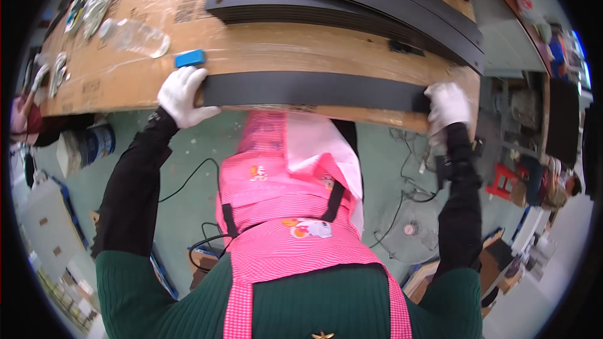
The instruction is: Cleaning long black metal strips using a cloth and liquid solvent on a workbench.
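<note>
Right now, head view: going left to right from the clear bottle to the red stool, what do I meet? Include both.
Clear bottle → left hand → dark strip → right hand → red stool.

pink checked apron (270,248), dark-grey strip (314,90)

table (125,91) near edge: strip (314,90) | behind strip: board stack (345,9) | behind-left of strip: block (190,58) | left of block: bottle (138,39)
</note>
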A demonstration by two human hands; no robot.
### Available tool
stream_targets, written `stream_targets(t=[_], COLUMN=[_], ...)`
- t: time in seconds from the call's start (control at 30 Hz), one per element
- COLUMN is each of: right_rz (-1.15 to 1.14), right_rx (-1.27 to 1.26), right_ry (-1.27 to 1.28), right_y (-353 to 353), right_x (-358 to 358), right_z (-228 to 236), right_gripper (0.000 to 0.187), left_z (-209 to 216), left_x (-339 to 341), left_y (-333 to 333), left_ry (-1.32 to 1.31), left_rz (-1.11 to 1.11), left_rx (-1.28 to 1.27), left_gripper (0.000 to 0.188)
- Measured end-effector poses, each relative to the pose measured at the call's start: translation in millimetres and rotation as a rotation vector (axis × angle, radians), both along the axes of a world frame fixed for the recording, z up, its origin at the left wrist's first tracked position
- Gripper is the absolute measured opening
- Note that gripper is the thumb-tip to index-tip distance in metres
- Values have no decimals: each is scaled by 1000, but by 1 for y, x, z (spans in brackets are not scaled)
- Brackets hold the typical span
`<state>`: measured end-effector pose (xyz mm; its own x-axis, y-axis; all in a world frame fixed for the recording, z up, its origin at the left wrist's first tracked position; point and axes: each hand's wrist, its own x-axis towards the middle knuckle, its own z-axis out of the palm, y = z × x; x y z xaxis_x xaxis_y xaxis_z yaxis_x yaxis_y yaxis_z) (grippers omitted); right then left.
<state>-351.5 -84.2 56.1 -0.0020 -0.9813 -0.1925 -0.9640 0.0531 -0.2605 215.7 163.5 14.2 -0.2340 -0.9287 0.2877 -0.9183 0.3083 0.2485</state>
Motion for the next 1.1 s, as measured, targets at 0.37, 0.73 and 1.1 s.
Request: stream_targets(t=[0.37, 0.73, 1.1], right_rz=[993, 819, -347], right_rx=[-323, -139, -200], right_ry=[-355, 112, 143], right_y=[150, 79, -36], right_x=[356, 221, -109], right_z=[-16, 2, -47], right_gripper=[18, 26, 43], left_z=[3, 2, 8], left_x=[-6, 8, -25], left_y=[-4, 12, 23], left_ry=[73, 31, -64], left_rz=[8, 30, 112], left_rx=[55, 40, -62], left_gripper=[69, 84, 86])
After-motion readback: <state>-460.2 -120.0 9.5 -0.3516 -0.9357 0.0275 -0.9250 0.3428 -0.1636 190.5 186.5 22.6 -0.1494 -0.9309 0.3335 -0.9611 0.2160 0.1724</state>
